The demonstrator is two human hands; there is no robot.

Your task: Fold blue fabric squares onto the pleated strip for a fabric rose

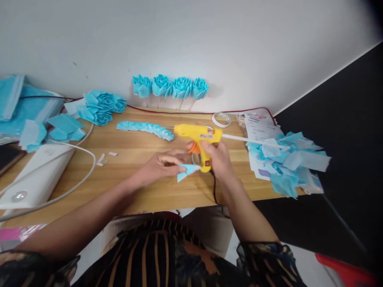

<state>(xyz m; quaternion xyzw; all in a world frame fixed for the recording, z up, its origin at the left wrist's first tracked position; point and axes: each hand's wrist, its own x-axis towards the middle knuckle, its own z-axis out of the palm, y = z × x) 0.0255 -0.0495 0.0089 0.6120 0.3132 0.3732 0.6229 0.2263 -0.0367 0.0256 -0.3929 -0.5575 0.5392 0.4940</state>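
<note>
My right hand (pixel 220 157) is wrapped round the grip of a yellow hot glue gun (pixel 188 130), its nozzle pointing left and a long white glue stick (pixel 254 140) sticking out of its back. Between the thumb and fingers of my left hand (pixel 163 165) is a small folded piece of light blue fabric (pixel 185 171), just left of the gun's handle. Beyond the nozzle a strip of overlapping blue folded petals (pixel 145 127) lies on the wooden table (pixel 161 193).
Blue flowers on sticks (pixel 181 87) lean against the wall. More flowers (pixel 101 105) lie at the left, near a white power bank (pixel 38 171) and its cable. A tape roll (pixel 221 119) and a pile of blue fabric pieces (pixel 290 155) are at the right.
</note>
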